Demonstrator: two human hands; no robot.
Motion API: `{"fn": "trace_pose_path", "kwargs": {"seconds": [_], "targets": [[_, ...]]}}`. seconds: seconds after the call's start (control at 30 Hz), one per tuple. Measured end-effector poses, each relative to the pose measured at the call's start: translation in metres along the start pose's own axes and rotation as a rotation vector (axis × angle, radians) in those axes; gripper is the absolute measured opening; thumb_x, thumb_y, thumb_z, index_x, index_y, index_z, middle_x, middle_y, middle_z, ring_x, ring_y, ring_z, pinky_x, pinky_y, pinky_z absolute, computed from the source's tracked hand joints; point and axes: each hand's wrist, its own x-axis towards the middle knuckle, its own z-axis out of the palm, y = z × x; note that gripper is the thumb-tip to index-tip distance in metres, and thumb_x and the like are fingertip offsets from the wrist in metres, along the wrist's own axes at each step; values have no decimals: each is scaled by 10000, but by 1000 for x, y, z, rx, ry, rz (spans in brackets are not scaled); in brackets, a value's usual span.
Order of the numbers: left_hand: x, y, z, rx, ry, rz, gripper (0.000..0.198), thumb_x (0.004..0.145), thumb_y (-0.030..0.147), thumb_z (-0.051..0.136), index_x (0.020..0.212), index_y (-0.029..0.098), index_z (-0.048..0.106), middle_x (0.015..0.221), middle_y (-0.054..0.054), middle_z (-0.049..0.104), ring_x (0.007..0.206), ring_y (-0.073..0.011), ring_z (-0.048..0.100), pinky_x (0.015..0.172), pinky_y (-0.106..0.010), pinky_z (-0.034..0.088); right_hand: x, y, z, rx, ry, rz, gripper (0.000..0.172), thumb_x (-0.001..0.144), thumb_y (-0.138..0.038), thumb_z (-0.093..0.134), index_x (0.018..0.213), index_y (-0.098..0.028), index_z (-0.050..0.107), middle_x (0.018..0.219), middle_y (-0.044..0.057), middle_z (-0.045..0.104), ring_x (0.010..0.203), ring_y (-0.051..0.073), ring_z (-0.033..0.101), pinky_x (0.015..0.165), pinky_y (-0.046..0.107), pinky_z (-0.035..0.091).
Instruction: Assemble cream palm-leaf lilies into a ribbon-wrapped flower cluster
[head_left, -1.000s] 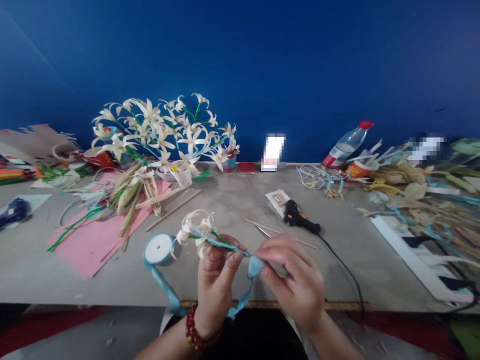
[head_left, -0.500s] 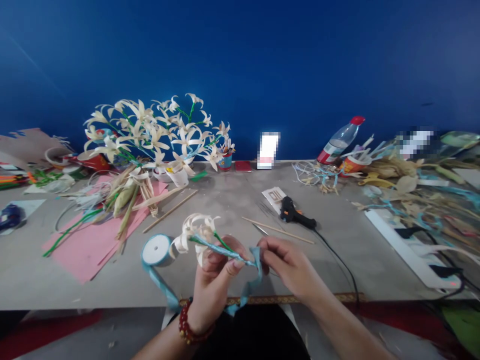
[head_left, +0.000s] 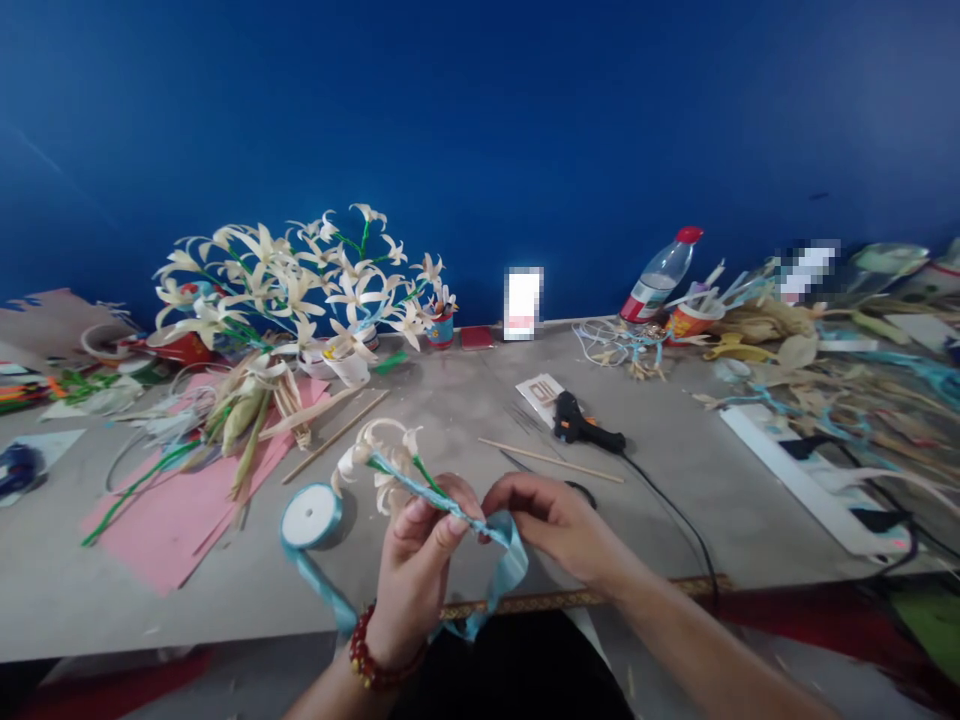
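Note:
Between thumb and fingers, my left hand (head_left: 421,548) pinches the blue-wrapped stem (head_left: 412,487) of a craft flower. Its cream petals (head_left: 375,455) curl at the upper left end, and a green side stem branches off. At the stem's lower end my right hand (head_left: 559,520) is closed on the light blue ribbon (head_left: 511,565), its fingertips partly hidden behind the stem and ribbon. From there the ribbon hangs in a loop over my lap and runs left to its spool (head_left: 310,515), which lies on the table.
A black glue gun (head_left: 589,425) with a cord lies right of centre, near thin sticks (head_left: 551,460). Finished cream flowers (head_left: 300,270) stand at the back left beside pink paper (head_left: 165,525). A white power strip (head_left: 806,490), a bottle (head_left: 660,275) and dried husks are on the right.
My right hand has shifted around the stem's lower end, and the ribbon loop there hangs wider. The flower stays in my left hand. The whole view has shifted slightly.

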Motion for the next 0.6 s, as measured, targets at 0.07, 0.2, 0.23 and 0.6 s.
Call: {"fn": "trace_pose_path", "kwargs": {"seconds": [0.07, 0.2, 0.23, 0.6], "targets": [[1, 0, -2, 5, 22, 0, 148, 838, 316, 695, 776, 190, 741, 760, -59, 599, 769, -200, 550, 711, -315, 470, 1, 2, -2, 45, 51, -24, 86, 807, -190, 603, 853, -178, 675, 724, 0, 669, 620, 126, 607, 588, 233, 501], [4, -2, -6, -13, 119, -47, 148, 780, 330, 756, 765, 182, 746, 768, -51, 624, 768, -185, 565, 736, -298, 474, -4, 2, -9, 70, 159, -108, 106, 859, -184, 570, 894, -176, 669, 724, 6, 652, 619, 121, 607, 579, 221, 517], [5, -4, -7, -17, 152, -52, 146, 765, 327, 771, 767, 182, 751, 778, -51, 636, 780, -182, 571, 753, -292, 474, -7, 0, -10, 50, 183, -159, 116, 873, -181, 558, 907, -178, 668, 749, 17, 662, 645, 128, 622, 590, 223, 525], [6, -8, -5, -23, 242, -11, 125, 746, 303, 790, 783, 187, 761, 813, -36, 655, 838, -164, 588, 819, -255, 465, -23, 3, 9, -880, 345, -797, 306, 845, -87, 623, 1135, -185, 609, 1066, 98, 688, 986, 226, 648, 871, 402, 550]]}}
